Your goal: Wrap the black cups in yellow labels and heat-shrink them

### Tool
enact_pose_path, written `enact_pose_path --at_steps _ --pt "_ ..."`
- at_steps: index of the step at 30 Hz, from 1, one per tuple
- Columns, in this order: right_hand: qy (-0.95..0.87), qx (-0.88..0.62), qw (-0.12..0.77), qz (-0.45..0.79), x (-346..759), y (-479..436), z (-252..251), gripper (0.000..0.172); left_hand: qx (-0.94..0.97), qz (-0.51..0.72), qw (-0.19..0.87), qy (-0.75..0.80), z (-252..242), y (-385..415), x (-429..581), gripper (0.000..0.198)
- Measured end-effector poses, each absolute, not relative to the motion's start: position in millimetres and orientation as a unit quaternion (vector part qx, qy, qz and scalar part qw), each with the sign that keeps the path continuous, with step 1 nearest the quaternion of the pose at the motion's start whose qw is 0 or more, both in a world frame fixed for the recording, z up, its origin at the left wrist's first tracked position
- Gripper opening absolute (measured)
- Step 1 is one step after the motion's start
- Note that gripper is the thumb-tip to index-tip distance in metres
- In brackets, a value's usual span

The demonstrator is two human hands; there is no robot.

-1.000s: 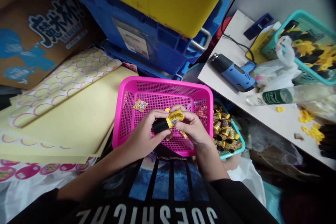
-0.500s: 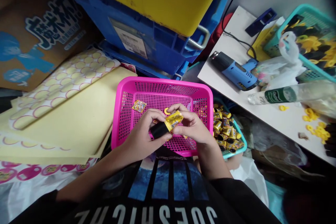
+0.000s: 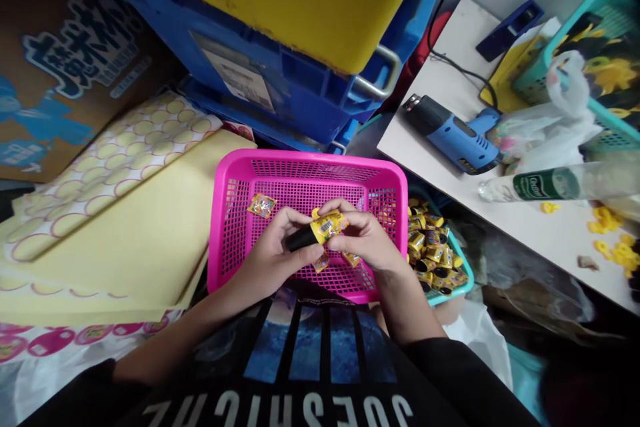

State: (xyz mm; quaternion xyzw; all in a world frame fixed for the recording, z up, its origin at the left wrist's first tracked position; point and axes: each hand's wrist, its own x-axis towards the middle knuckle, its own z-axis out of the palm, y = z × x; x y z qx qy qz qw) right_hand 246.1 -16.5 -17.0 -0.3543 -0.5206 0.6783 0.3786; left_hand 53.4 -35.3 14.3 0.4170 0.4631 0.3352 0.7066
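Over the pink basket my two hands hold one small black plastic cup with a printed yellow wrapper sleeve around its right end. My left hand is closed on the black part, thumb in front and fingers behind. At the yellow end, my right hand pinches the wrapper between thumb and fingers. A yellow plastic piece shows just behind the cup. Flat printed wrappers lie in the basket, one at the left and another below my right hand.
A teal basket of wrapped black-and-yellow cups stands at the right. On the white table lie a blue heat gun, a plastic bottle and yellow pieces. Blue crates rise behind; sticker sheets lie left.
The cup has turned in my hands, so a different printed side of the yellow wrapper with a barcode faces up. The view has shifted slightly. Both hands keep their hold.
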Motion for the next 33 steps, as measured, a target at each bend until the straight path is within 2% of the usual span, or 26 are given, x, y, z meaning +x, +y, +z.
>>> enact_pose_path --at_steps 3,7,9,12,14,17,21,25,29,33 --pt "-0.572 -0.406 0.387 0.599 243.5 -16.7 -19.3 0.029 0.408 0.341 0.707 0.466 11.8 -30.7 53.1 0.031" --pt "-0.652 -0.465 0.451 0.394 244.1 -14.3 -16.0 0.065 0.414 0.332 0.71 0.463 12.2 -27.2 50.2 0.033" --pt "-0.713 -0.428 0.413 0.371 247.3 -10.6 -9.4 0.072 0.435 0.312 0.711 0.456 15.0 -27.0 48.0 0.034" --pt "-0.779 -0.377 0.333 0.375 251.9 -4.8 3.4 0.054 0.465 0.285 0.716 0.436 19.7 -28.2 45.9 0.031" --pt "-0.796 -0.372 0.318 0.355 252.3 -3.4 10.3 0.041 0.471 0.29 0.718 0.423 21.5 -29.7 46.2 0.034" --pt "-0.811 -0.361 0.312 0.338 249.0 -6.1 15.9 0.033 0.484 0.309 0.693 0.437 22.7 -32.3 48.0 0.038" --pt "-0.819 -0.356 0.328 0.309 244.2 -14.5 20.3 0.032 0.521 0.312 0.661 0.44 25.5 -35.3 47.1 0.026" --pt "-0.812 -0.362 0.341 0.305 243.1 -20.0 25.3 0.037 0.53 0.319 0.667 0.415 29.2 -38.6 42.3 0.025" --pt "-0.781 -0.36 0.376 0.346 242.5 -23.7 25.7 0.045 0.525 0.326 0.679 0.395 30.8 -42.0 39.2 0.025" --pt "-0.709 -0.378 0.428 0.414 241.2 -33.4 18.4 0.044 0.52 0.347 0.678 0.388 28.4 -45.9 38.6 0.022"
